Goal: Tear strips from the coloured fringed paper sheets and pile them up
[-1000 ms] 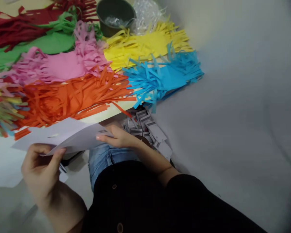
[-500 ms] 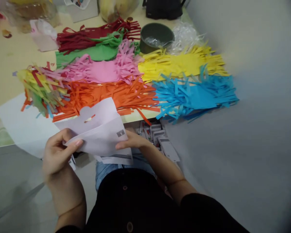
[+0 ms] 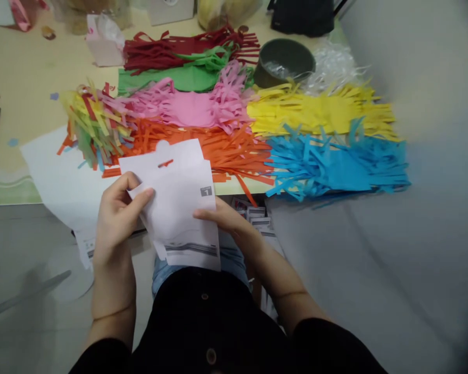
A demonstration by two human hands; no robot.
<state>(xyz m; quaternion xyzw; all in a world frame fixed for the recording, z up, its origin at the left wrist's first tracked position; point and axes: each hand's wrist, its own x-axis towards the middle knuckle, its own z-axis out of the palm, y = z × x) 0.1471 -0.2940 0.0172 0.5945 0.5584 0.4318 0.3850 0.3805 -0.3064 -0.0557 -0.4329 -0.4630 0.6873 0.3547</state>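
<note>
A white printed card sleeve (image 3: 175, 208) with a hang-hole slot near its top is held up in front of my lap. My left hand (image 3: 120, 208) pinches its left edge, thumb on the face and fingers behind. On the right edge, my right hand (image 3: 218, 213) grips with the thumb across the front; its other fingers are hidden behind. Just beyond the sleeve lie fringed orange paper strips (image 3: 242, 156), and to their left a bunch of mixed-colour strips (image 3: 93, 124). A large white sheet (image 3: 58, 182) hangs over the table edge near my left hand.
Fringed bundles in pink (image 3: 193, 108), green (image 3: 187, 78), dark red (image 3: 156, 52), yellow (image 3: 323, 114) and blue (image 3: 343, 166) cover the table. A dark green bowl (image 3: 284, 59) stands behind, beside clear plastic strands (image 3: 335, 67). A wall (image 3: 425, 218) closes the right side.
The sleeve's mouth, gaping before, now lies nearly flat, and its face is turned more toward me. Both hands still hold its edges. The view has shifted left.
</note>
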